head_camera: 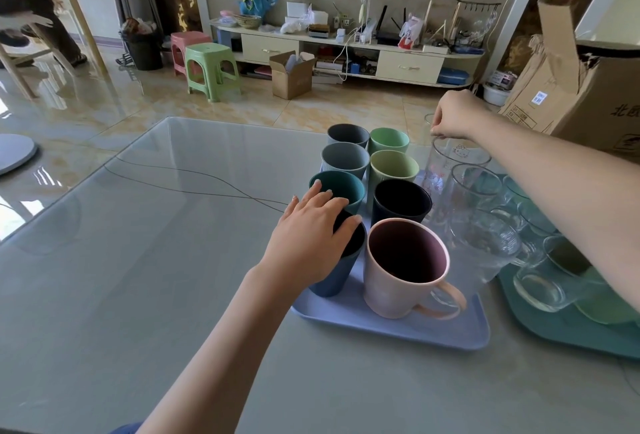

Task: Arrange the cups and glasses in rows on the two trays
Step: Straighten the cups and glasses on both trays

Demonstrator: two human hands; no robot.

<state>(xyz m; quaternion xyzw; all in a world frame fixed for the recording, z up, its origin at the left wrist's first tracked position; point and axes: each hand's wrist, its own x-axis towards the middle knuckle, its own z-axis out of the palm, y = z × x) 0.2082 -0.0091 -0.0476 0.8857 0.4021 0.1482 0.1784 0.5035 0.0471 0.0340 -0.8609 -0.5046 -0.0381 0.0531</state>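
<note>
So the blue tray [391, 328] sits on the glass-topped table [138, 260], and it's my landmark for everything here. Two rows of coloured cups run down it. Far end: a dark grey cup [347, 134] with a green cup [388, 140] beside it. Next pair toward the near edge is a lighter grey cup [344, 156] and a yellow-green cup [393, 165]. Then a teal cup [343, 187] next to a black cup [401, 203]. Nearest edge has a dark blue cup [337, 269] and a pink mug [403, 269], handle pointing to the tray's right.

Left hand [313, 234] rests on top of the dark blue cup, fingers straight and a bit spread, lying across its rim and reaching the teal cup's rim. Flat contact, not curled round anything.

Right hand [453, 116] is over the tray's far right corner, fingertips pinching the rim of a tall clear glass [450, 170] with a cartoon cat print. Can't tell if the glass base is on the tray or just off its edge.

More clear glasses stand along the tray's right side: a plain glass [476, 187] just behind a textured glass [485, 250]. Right of the blue tray, almost touching, is a green tray [571, 333] holding clear glass mugs [543, 277], partly hidden under the right forearm.

Beyond the tray's far end, on the floor, there's a green stool [211, 66] and a cardboard box [292, 75].
</note>
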